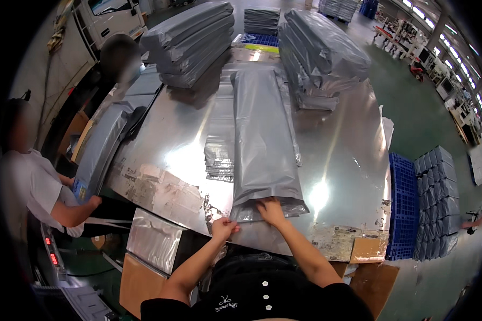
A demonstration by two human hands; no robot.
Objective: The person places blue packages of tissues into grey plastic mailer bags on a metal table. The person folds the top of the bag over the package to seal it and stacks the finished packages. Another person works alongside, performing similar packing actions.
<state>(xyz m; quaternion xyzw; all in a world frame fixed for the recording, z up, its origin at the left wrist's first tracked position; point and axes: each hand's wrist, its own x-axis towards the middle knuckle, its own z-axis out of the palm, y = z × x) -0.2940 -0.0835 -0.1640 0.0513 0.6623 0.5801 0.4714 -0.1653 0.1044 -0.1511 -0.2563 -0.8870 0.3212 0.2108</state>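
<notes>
right hand (pixel 271 211): nearer, fingertips at bag mouth, partly hidden, grip unclear | left hand (pixel 224 228): fingers curled beside near-left corner, pinch unclear | gray plastic mailer bag (pixel 262 134): on table (pixel 340 160), far of both, long axis near-to-far

From the left of two head-worn cameras, looks forward and steeply down in wide fisheye, nearest to the black shirt (pixel 316 300) at the lower edge, then the fingers (pixel 233 226); sweeps across the bench (pixel 345 152) to green floor (pixel 396 93) farther off, bending straight edges toward a dark, rounded rim.
</notes>
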